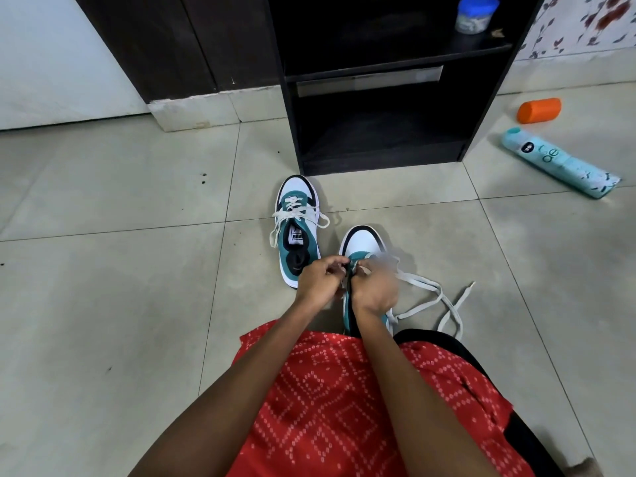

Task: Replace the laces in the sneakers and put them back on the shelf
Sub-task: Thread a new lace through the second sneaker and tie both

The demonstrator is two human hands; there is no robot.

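Lower shelf bay (378,132) open-fronted; laced sneaker (298,232) just before it; loose lace (418,279) trails right.
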